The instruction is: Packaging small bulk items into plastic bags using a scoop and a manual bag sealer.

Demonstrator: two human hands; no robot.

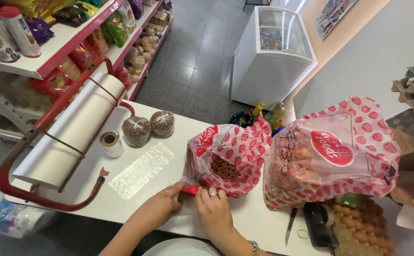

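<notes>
Both hands rest on the white bench [121, 208]. The left hand [157, 208] and the right hand [214, 213] pinch a small red scoop [191, 190] between their fingers, at the mouth of an open strawberry-print bag [235, 151] of brown pellets just above the fingers. A clear plastic bag [140, 170] lies flat to the left of the fingers.
</notes>
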